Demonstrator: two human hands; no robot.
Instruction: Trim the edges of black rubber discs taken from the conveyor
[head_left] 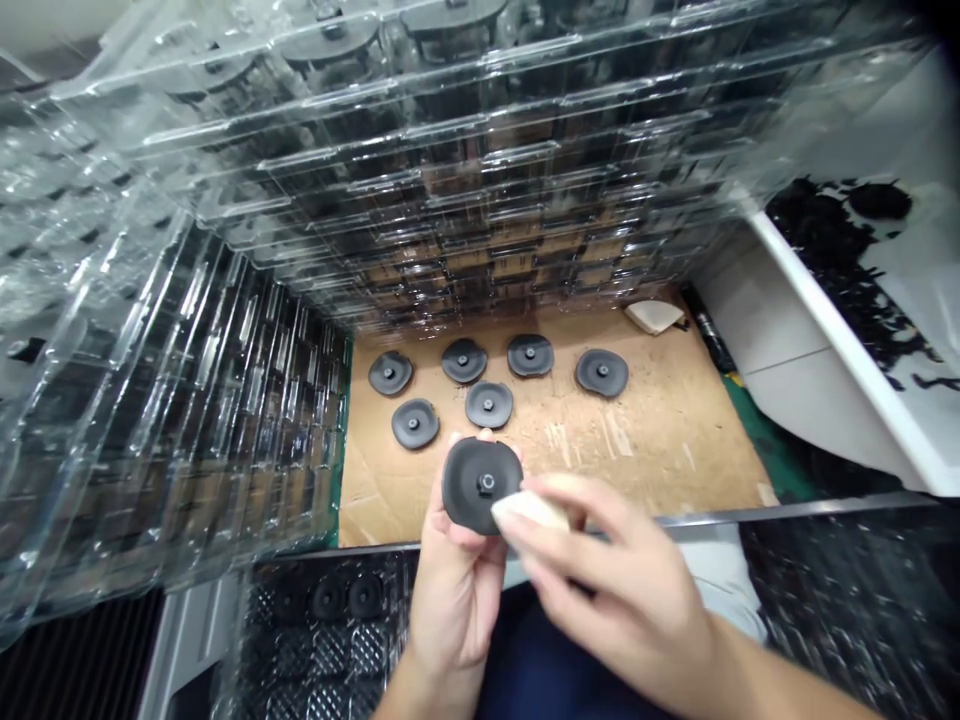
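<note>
A dark grey, rounded disc-like part (465, 478) with a small raised hub in its middle is held in my left hand (461, 590), fingers gripping its edge. My right hand (615, 580) pinches a small off-white pad (541, 510), whose tip meets the disc's lower right rim. Beyond my hands, several similar dark discs lie hub up on the brown cardboard (660, 440); one disc (489, 405) is just past the held one, and another disc (602, 372) sits apart on the right.
Tall stacks of clear plastic trays (247, 400) wall in the left and back. A pale wedge-shaped piece (654, 316) lies at the far right corner. To the right, a white bin (840, 340) stands near black scraps (832, 240). Below left is a tray holding dark discs (328, 598).
</note>
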